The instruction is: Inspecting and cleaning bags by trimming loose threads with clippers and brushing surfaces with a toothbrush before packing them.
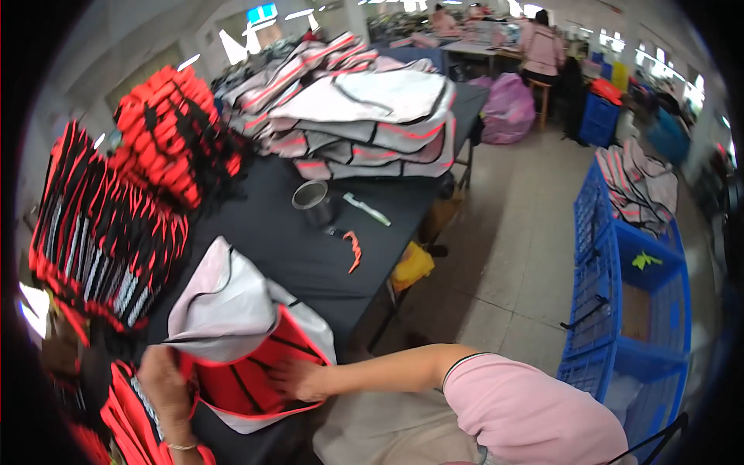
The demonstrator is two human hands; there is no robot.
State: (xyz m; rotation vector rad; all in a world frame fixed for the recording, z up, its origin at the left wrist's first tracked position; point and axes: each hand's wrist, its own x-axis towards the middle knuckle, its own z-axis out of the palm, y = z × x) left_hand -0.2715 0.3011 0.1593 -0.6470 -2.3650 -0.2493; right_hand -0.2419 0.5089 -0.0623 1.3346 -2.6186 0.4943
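A white bag piece [225, 302] with black binding and a bright red inside lies on the near part of the black table, its mouth facing me. My left hand [164, 387] is closed at the left edge of its opening; the fingertips are partly hidden. Inside the mouth, my right hand [301, 380] rests on the red lining [232, 387], fingers apart and somewhat blurred. Below my left hand lies a stack of red and black pieces [128, 411], partly covered by that forearm.
A metal cup [311, 203], a white-handled tool [367, 209] and a small orange item [354, 252] sit mid-table. White bag pieces [364, 101] are piled behind. Bundled red-black straps [101, 232] line the left. Blue crates [620, 310] stand across the aisle; a person [542, 46] is farther off.
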